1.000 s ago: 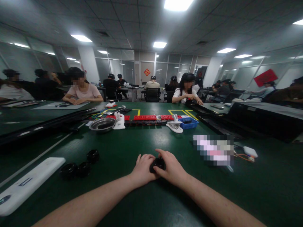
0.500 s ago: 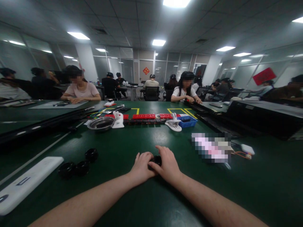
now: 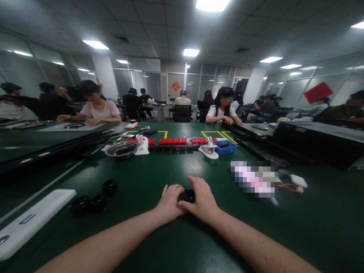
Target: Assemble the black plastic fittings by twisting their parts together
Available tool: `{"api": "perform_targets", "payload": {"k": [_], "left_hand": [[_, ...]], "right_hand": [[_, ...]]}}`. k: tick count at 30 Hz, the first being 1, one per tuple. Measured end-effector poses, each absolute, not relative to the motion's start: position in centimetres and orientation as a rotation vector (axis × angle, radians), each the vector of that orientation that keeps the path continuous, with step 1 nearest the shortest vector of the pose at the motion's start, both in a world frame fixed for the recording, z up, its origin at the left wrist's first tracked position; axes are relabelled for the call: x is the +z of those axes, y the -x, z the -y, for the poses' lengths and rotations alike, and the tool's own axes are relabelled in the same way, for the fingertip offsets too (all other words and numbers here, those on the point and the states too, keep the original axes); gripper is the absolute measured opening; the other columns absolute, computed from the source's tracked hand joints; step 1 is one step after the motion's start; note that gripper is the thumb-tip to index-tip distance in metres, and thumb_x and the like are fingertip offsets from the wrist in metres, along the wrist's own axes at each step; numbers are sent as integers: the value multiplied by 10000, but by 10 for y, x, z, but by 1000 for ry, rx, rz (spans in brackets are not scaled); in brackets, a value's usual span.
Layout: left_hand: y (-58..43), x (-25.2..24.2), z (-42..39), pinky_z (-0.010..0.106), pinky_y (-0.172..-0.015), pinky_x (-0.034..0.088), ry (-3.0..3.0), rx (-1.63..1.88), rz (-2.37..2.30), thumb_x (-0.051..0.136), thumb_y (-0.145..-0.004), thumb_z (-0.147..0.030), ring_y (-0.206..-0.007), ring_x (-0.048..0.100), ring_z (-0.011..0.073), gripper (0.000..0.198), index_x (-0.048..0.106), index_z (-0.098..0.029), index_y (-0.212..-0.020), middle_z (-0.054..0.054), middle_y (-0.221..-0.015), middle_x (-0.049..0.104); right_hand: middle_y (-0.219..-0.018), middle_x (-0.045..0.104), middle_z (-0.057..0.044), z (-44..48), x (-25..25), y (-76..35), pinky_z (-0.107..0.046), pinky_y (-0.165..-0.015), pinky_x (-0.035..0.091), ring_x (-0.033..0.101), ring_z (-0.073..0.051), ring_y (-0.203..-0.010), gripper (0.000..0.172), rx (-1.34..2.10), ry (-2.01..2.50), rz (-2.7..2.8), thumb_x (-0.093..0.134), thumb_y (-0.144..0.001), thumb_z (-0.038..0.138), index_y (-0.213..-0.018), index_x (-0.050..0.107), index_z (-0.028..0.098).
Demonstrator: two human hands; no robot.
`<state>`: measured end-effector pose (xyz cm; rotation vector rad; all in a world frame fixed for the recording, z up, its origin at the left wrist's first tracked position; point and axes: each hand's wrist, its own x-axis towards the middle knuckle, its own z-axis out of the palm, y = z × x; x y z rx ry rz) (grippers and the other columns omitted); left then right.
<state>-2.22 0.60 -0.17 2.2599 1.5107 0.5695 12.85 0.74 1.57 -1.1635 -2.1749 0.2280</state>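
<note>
A glossy black round piece [image 3: 190, 195], like a small ring or cup, sits low over the green table between my hands. My left hand [image 3: 170, 200] curls around its left side, with the fingertips partly hidden behind it. On the other side, my right hand [image 3: 202, 197] holds it, thumb across the near side and fingers reaching past the far side. Much of the piece is hidden by the fingers. Further left on the table stand three similar black pieces: one at the near left [image 3: 80, 205], one beside it [image 3: 98, 203] and one behind [image 3: 109, 187].
A long white case [image 3: 36, 223] lies at the left edge. Ahead are a metal bowl [image 3: 121, 149], white clips [image 3: 209, 148], red strips [image 3: 173, 140] and a blue tray [image 3: 226, 148]. A blurred pink item [image 3: 253, 180] lies right. Two people sit across the table.
The black piece shows a little more between my hands, and my right thumb sits slightly lower. My left hand has barely moved.
</note>
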Motion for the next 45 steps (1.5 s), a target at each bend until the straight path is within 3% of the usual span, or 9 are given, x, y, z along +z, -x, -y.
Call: {"api": "perform_targets", "payload": {"k": [3, 7, 14, 19, 26, 31, 34, 42, 45], "left_hand": [[22, -1, -6, 496, -994, 161, -2244, 551, -1518, 624, -586, -360, -1083, 423, 262, 421, 502, -219, -962, 51, -1086, 517], [22, -2, -6, 494, -1005, 136, -2233, 562, -1529, 619, -591, -339, -1104, 404, 260, 434, 499, -212, -989, 60, -1100, 507], [21, -1, -5, 494, -989, 169, -2254, 573, -1519, 614, -597, -381, -1052, 440, 253, 395, 511, -225, -945, 44, -1054, 527], [21, -2, -5, 497, -997, 150, -2248, 575, -1529, 612, -598, -360, -1073, 421, 257, 420, 503, -215, -977, 53, -1062, 520], [23, -2, -5, 512, -984, 174, -2294, 554, -1493, 625, -587, -390, -1056, 430, 258, 424, 508, -225, -960, 51, -1079, 514], [22, 0, -3, 501, -997, 160, -2258, 579, -1502, 612, -597, -318, -1056, 434, 247, 411, 497, -212, -977, 51, -1063, 518], [22, -2, -4, 496, -1004, 149, -2232, 600, -1523, 617, -588, -312, -1055, 435, 249, 413, 499, -207, -970, 51, -1058, 520], [24, -1, -5, 521, -983, 178, -2301, 538, -1480, 604, -610, -366, -1055, 427, 256, 408, 500, -215, -974, 55, -1079, 508], [23, -1, -4, 525, -992, 157, -2282, 548, -1492, 601, -609, -343, -1058, 429, 251, 405, 497, -218, -979, 49, -1071, 511]], "right_hand": [[-983, 545, -89, -6, 20, -130, -440, -841, 373, 486, -253, -928, 547, 310, 1070, 2286, 615, -656, 288, -1150, 410, 171], [-1177, 449, -109, -2, 25, -137, -395, -918, 342, 428, -225, -1075, 673, 513, 894, 2345, 538, -632, 96, -1250, 282, 171], [-981, 542, -81, -4, 24, -134, -419, -858, 390, 508, -235, -946, 594, 476, 1115, 2222, 602, -647, 222, -1188, 363, 164], [-1192, 459, -103, -2, 24, -138, -405, -936, 337, 425, -227, -1109, 658, 621, 900, 2280, 508, -621, 77, -1234, 292, 177], [-1077, 503, -126, -6, 16, -130, -472, -867, 367, 461, -289, -1003, 777, 240, 1177, 2197, 690, -559, 388, -1214, 345, 151], [-1018, 523, -113, -3, 12, -126, -423, -853, 394, 485, -249, -958, 536, 302, 1101, 2237, 575, -662, 197, -1161, 387, 142], [-1136, 481, -104, 1, 17, -131, -400, -912, 358, 453, -226, -1049, 601, 443, 907, 2300, 492, -624, 81, -1197, 332, 166], [-1106, 498, -124, -5, 14, -130, -461, -880, 361, 460, -280, -1021, 696, 321, 1147, 2209, 649, -610, 351, -1208, 349, 158], [-1046, 532, -98, -6, 11, -128, -430, -859, 387, 497, -250, -970, 592, 358, 1116, 2225, 603, -644, 235, -1187, 374, 176]]}}
